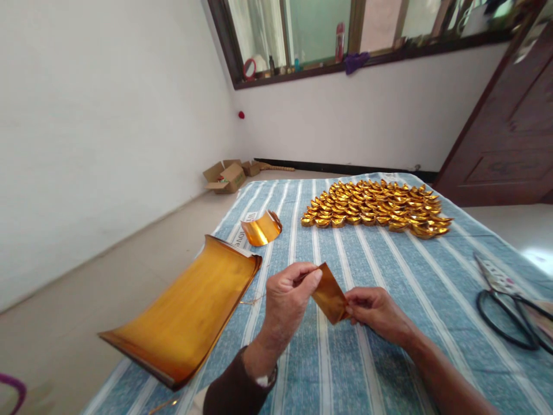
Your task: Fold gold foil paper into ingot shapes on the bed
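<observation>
A small folded piece of gold foil paper is held between my two hands above the striped cloth. My left hand pinches its upper left corner with thumb and fingers. At the lower right end, my right hand grips the edge with its fingertips. To the left lies a curved stack of large gold foil sheets. Behind my left hand stands a curled strip of gold foil. Many folded gold paper ingots sit packed in rows toward the far right.
A blue and white striped cloth covers the table. Black-handled scissors lie near the right edge. On the floor beyond the far left corner is an open cardboard box. A brown door stands at the right.
</observation>
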Action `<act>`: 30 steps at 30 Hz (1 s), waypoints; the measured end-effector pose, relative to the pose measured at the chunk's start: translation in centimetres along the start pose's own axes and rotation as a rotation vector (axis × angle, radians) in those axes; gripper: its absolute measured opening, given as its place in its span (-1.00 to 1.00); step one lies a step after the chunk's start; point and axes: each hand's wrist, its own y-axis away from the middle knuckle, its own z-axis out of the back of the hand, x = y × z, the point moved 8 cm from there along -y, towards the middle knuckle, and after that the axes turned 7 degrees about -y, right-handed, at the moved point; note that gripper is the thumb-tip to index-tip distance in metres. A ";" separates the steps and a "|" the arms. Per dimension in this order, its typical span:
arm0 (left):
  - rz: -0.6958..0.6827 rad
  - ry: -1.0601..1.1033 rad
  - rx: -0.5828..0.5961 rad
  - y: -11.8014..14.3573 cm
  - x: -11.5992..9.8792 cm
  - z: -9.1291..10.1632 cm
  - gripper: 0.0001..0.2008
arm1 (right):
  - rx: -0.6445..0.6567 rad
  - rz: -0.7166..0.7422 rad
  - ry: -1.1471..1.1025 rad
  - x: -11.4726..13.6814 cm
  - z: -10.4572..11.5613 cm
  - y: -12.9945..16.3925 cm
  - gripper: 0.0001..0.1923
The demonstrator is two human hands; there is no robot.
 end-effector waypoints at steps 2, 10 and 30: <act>-0.110 -0.050 0.009 0.3 -1.3 0.1 -0.93 | -0.092 0.067 0.068 0.6 0.8 0.0 -0.83; -0.586 -0.189 0.179 2.8 -6.1 -1.0 -0.84 | -0.472 0.328 0.274 2.7 4.1 1.0 -0.83; -0.881 -0.549 0.621 8.7 -1.9 -6.7 -0.72 | -0.708 0.089 -0.133 1.6 7.2 1.2 -0.80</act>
